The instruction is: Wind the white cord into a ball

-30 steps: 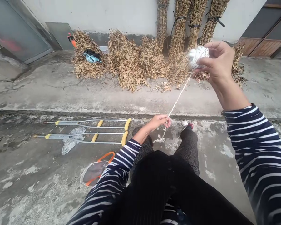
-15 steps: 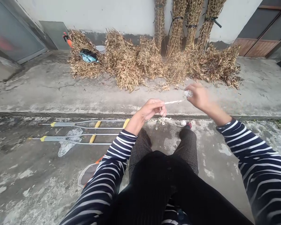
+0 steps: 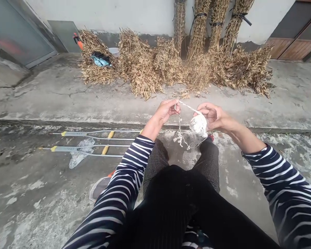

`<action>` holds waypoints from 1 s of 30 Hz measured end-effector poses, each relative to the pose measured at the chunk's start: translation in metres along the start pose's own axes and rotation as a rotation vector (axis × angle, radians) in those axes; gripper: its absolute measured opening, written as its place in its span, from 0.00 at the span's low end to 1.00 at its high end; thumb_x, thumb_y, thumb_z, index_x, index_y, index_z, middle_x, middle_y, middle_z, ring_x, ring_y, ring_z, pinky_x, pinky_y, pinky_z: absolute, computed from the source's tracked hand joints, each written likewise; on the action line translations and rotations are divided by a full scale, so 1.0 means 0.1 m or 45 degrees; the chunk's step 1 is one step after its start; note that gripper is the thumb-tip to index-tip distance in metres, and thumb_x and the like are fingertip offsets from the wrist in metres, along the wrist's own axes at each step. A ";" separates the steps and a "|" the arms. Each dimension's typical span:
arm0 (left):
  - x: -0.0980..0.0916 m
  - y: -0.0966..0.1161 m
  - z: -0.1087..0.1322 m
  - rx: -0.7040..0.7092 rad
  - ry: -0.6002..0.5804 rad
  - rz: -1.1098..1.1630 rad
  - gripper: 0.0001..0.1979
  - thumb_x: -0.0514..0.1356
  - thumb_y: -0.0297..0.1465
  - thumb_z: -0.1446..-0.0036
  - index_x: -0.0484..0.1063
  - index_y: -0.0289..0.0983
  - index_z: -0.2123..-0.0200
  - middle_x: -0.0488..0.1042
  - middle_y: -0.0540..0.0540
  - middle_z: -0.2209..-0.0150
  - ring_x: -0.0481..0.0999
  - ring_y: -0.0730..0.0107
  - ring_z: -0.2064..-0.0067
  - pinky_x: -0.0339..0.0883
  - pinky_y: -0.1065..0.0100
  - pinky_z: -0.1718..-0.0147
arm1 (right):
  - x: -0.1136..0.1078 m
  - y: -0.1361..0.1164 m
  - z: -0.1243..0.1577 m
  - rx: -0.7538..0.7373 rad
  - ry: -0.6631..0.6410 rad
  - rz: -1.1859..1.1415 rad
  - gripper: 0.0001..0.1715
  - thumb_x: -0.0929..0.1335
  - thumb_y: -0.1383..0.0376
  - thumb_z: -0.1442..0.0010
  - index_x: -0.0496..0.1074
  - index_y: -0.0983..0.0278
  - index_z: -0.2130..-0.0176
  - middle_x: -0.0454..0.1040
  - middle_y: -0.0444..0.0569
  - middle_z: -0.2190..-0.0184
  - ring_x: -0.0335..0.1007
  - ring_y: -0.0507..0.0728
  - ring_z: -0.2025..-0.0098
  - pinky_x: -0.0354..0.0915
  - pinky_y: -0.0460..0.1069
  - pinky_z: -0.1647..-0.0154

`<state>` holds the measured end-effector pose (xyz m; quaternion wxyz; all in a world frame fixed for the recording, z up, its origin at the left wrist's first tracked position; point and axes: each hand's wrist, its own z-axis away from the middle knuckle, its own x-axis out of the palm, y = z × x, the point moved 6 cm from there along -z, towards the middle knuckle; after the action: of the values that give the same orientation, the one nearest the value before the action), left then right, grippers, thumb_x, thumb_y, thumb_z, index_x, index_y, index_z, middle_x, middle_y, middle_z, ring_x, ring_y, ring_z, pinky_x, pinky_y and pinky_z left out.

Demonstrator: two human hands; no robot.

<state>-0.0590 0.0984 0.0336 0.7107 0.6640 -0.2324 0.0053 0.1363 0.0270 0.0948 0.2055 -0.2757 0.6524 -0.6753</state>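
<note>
My left hand (image 3: pixel 168 110) is closed in a pinch on a twisted white cord (image 3: pixel 188 105). One end of that cord dangles below the fingers, knotted and frayed at its tip. The other stretch runs slightly slack across to a ball of white cord (image 3: pixel 198 125). Around the ball's upper right side curl the fingers of my right hand (image 3: pixel 214 116). A thin strand hangs from the ball's underside near my right leg.
Two crutches (image 3: pixel 88 148) with yellow grips lie on the ground at left, with a clear plastic bag (image 3: pixel 80 152) by them. Beyond a low concrete step (image 3: pixel 106 107) are heaps of dried stalks (image 3: pixel 140 65) and upright tied bundles (image 3: pixel 199 27) against the wall.
My right hand has come lower and turned, bringing the ball of cord into fuller view. My left hand has risen slightly. The cord between them now sags, and its loose end hangs down.
</note>
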 end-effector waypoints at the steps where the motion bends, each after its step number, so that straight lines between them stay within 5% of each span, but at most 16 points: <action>1: 0.01 0.01 0.01 -0.001 0.004 0.002 0.18 0.69 0.42 0.41 0.70 0.34 0.71 0.71 0.53 0.79 0.75 0.76 0.75 0.67 0.73 0.71 | 0.02 -0.08 -0.01 -0.038 0.042 0.006 0.40 0.82 0.75 0.62 0.71 0.61 0.50 0.81 0.48 0.54 0.79 0.55 0.56 0.77 0.48 0.61; 5: 0.05 0.05 0.09 0.042 -0.057 0.059 0.19 0.69 0.43 0.41 0.71 0.34 0.71 0.72 0.52 0.79 0.75 0.75 0.74 0.68 0.73 0.70 | 0.16 -0.50 -0.04 -0.223 0.229 0.234 0.38 0.83 0.72 0.62 0.75 0.60 0.51 0.78 0.48 0.52 0.76 0.59 0.48 0.79 0.54 0.51; 10: 0.20 -0.03 0.32 0.060 -0.244 0.134 0.23 0.72 0.48 0.45 0.72 0.34 0.71 0.73 0.50 0.79 0.76 0.72 0.74 0.69 0.71 0.72 | 0.34 -0.87 -0.12 -0.368 0.291 0.425 0.28 0.81 0.66 0.53 0.76 0.61 0.52 0.77 0.49 0.55 0.76 0.61 0.52 0.81 0.57 0.58; 13: 0.31 -0.09 0.46 0.007 -0.325 0.140 0.26 0.74 0.50 0.49 0.73 0.34 0.67 0.75 0.49 0.77 0.74 0.73 0.76 0.67 0.71 0.76 | 0.39 -0.92 -0.21 -0.527 0.432 0.686 0.26 0.78 0.65 0.50 0.76 0.58 0.51 0.77 0.49 0.55 0.76 0.63 0.51 0.81 0.58 0.58; 19: 0.40 -0.21 0.62 -0.117 -0.440 0.090 0.27 0.74 0.49 0.50 0.74 0.32 0.63 0.78 0.46 0.74 0.76 0.73 0.76 0.67 0.73 0.80 | 0.36 -0.75 -0.39 -0.588 0.907 1.681 0.32 0.70 0.66 0.41 0.70 0.55 0.38 0.72 0.55 0.40 0.65 0.72 0.33 0.69 0.71 0.35; 23: 0.22 -0.36 0.61 -0.164 -0.417 0.038 0.26 0.73 0.48 0.48 0.75 0.31 0.61 0.79 0.43 0.68 0.79 0.70 0.70 0.71 0.73 0.77 | 0.18 -0.70 -0.41 -0.582 1.045 1.842 0.29 0.68 0.66 0.39 0.70 0.56 0.39 0.72 0.57 0.41 0.65 0.71 0.33 0.65 0.72 0.32; 30: -0.19 -0.94 0.35 -0.219 -0.308 -0.164 0.29 0.73 0.52 0.50 0.78 0.30 0.62 0.80 0.38 0.61 0.81 0.65 0.60 0.78 0.67 0.66 | 0.35 -1.15 -0.11 -1.145 1.159 1.570 0.16 0.70 0.61 0.39 0.72 0.55 0.50 0.76 0.49 0.49 0.72 0.66 0.40 0.69 0.67 0.35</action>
<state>-0.0579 0.0603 -0.0612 0.7307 0.6099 -0.2728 -0.1403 0.1114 0.0206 0.2132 0.1257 0.3653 0.9069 -0.1683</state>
